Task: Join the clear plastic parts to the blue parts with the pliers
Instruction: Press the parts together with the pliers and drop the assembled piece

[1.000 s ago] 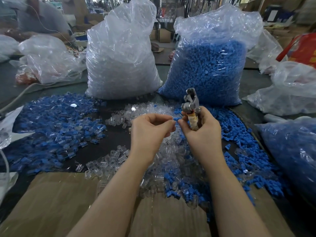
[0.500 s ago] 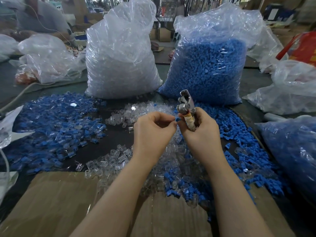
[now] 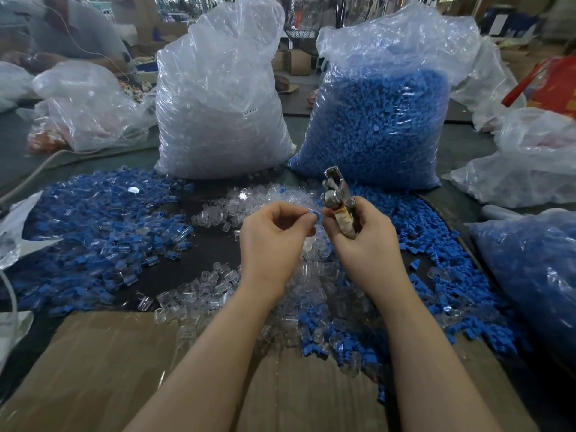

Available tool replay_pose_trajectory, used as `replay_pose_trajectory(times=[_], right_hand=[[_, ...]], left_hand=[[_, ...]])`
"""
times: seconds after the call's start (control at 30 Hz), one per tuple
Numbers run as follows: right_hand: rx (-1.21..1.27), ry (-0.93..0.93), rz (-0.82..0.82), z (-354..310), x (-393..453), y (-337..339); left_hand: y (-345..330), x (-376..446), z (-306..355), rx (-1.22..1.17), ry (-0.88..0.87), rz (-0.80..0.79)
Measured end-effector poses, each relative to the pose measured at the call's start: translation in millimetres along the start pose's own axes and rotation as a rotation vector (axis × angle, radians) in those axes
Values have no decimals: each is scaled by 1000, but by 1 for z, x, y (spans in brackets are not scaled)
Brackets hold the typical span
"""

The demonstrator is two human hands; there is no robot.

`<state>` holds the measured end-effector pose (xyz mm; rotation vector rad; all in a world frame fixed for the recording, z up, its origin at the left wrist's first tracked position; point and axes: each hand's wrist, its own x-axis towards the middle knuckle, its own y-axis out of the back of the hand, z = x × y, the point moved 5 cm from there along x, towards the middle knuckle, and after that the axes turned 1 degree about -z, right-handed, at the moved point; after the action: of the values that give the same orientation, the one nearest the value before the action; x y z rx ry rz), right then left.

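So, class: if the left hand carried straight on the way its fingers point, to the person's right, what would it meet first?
Most likely the right hand, which grips the pliers. The left hand pinches a blue part almost against it, though depth is unclear.

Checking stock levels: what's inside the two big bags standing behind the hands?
The left bag holds clear plastic parts, the right bag blue parts, seen through the plastic. Both look well filled; what lies deeper inside is hidden.
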<state>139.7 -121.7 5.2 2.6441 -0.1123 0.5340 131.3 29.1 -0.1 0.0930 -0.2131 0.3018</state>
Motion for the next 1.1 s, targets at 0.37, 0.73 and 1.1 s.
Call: replay_pose_trajectory(times=[0.37, 0.73, 1.1], right_hand=[[-36, -51, -206, 3, -1, -3], [-59, -16, -248, -3, -4, -3], [-124, 31, -229, 3, -6, -4]], left_hand=[[5, 4, 4, -315, -48, -13], [2, 0, 12, -304, -135, -94], [4, 2, 10, -309, -143, -99]])
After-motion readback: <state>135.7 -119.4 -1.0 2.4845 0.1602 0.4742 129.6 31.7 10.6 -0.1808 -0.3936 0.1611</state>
